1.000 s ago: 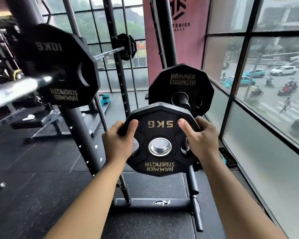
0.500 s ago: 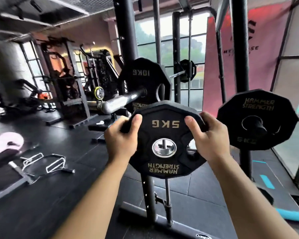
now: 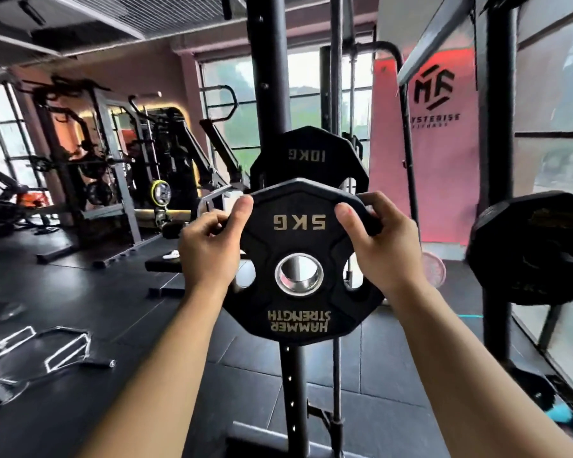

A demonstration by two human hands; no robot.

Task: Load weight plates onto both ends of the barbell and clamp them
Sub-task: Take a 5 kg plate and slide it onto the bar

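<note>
Head view: both hands clamp the 5 kg plate (image 3: 300,262) by its upper grip cutouts, left hand (image 3: 209,256) and right hand (image 3: 386,251), thumbs on the face, fingers wrapped behind. Over the last second the view swung left, off the storage peg holding another plate (image 3: 530,249), and the 10 kg plate (image 3: 306,157) already on the bar went from far left to directly behind the 5 kg. Barbell sleeve (image 3: 219,195) tip shows just beside the left thumb. Judgement: the plate is lifted and nearly aligned; next, get its bore onto the sleeve. No clamp visible.
</note>
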